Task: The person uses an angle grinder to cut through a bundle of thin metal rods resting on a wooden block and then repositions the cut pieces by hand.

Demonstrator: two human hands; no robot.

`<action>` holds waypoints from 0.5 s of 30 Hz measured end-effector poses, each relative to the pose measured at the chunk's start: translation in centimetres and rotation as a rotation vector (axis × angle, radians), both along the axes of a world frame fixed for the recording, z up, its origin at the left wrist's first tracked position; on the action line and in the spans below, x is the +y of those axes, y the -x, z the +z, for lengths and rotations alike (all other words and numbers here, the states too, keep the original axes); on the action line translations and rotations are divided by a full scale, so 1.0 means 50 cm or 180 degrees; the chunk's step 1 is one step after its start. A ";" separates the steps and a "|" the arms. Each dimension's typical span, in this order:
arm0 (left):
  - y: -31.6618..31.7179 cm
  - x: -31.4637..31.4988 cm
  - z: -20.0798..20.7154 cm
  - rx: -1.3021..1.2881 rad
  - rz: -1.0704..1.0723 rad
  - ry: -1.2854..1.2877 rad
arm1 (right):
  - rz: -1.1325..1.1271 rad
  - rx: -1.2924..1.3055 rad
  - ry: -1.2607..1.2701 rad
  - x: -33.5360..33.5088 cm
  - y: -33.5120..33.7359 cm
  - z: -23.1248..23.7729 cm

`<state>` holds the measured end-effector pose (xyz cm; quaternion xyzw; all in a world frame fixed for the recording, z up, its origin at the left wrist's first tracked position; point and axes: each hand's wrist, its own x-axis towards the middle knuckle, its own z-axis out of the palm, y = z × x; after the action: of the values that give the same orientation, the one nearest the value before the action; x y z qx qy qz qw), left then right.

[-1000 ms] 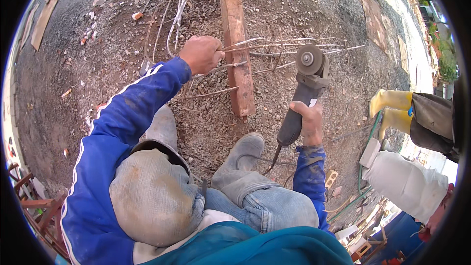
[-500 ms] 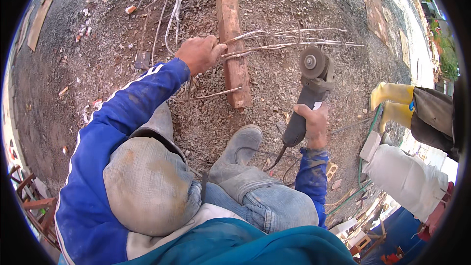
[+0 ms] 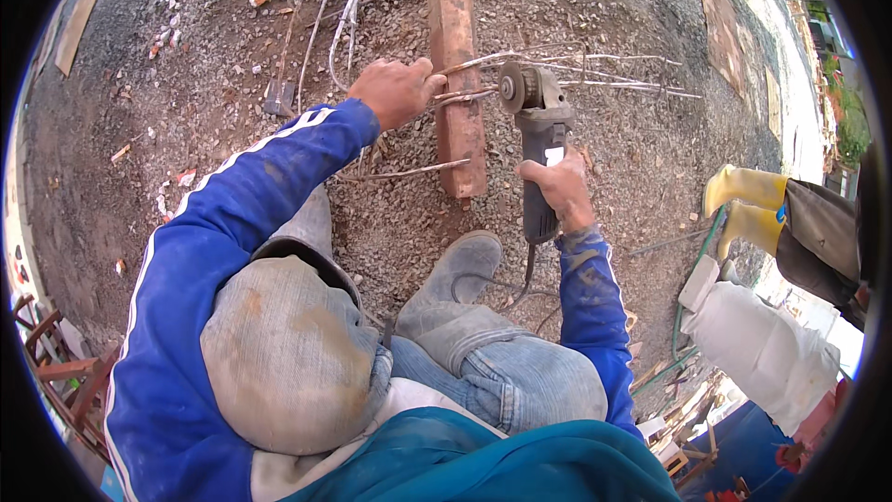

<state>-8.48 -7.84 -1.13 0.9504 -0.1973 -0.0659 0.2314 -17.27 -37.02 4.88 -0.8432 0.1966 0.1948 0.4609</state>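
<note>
My left hand [image 3: 395, 90] grips a bundle of thin steel rods [image 3: 595, 70] that lies across a reddish wooden plank [image 3: 455, 56] on the gravel ground. My right hand [image 3: 557, 188] holds a grey angle grinder [image 3: 539, 144] by its body. The grinder's disc [image 3: 513, 86] sits right beside the plank, at the rods close to my left fingers. Both arms wear blue sleeves. My grey boot [image 3: 455, 270] rests on the gravel just below the plank's near end.
More loose rods [image 3: 348, 0] lie at the top. Another person in yellow boots [image 3: 743, 200] stands at the right, beside a white sack [image 3: 762, 344]. A green hose [image 3: 688, 288] runs past it. Wooden frames [image 3: 56, 363] stand at the lower left. Flat boards [image 3: 720, 9] lie far right.
The grinder has swung left from beside the rods' free ends to the plank, its disc now at the rods near my left hand. My left hand stays on the bundle.
</note>
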 end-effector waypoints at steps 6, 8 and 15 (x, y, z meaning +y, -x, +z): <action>0.001 0.002 0.007 0.0023 -0.0052 0.0075 | -0.0002 -0.0023 0.0094 0.008 -0.002 -0.008; 0.002 0.004 0.010 0.0053 -0.0063 0.0096 | 0.0020 -0.0051 0.0127 0.012 -0.003 -0.006; -0.003 0.001 0.016 0.0298 -0.0139 0.0013 | 0.0144 0.0047 0.0411 0.026 -0.008 0.013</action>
<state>-8.32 -7.79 -0.32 0.9412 -0.2071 -0.1149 0.2408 -16.89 -35.71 5.53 -0.8739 0.1930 0.1983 0.3996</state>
